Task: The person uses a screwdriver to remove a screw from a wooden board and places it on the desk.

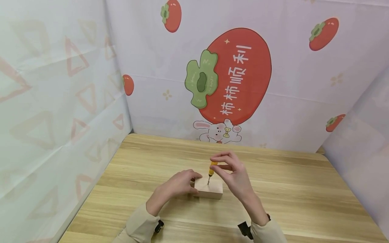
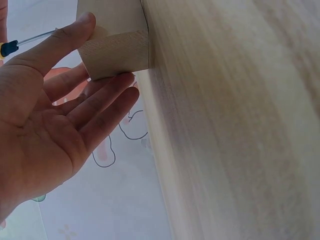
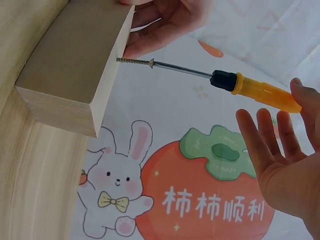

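A pale wooden block [image 1: 211, 194] lies on the table, and my left hand [image 1: 177, 184] grips its left end, thumb on one side and fingertips on another. A screw [image 3: 135, 61] stands in the block's top face with most of its thread exposed. On the screw's head sits the tip of a screwdriver [image 3: 265, 94], which has a yellow handle with a black collar. Its handle end is pinched by my right hand [image 1: 237, 175]. The other fingers of that hand [image 3: 285, 175] are spread beside the handle. In the left wrist view, only part of the screwdriver [image 2: 9, 48] shows.
The wood-grain table [image 1: 288, 189] extends around the block. Behind it hangs a white cloth [image 1: 152, 111] printed with persimmons and a rabbit. Another printed cloth [image 1: 60, 111] borders the left side, and a pale sheet [image 1: 364, 141] the right.
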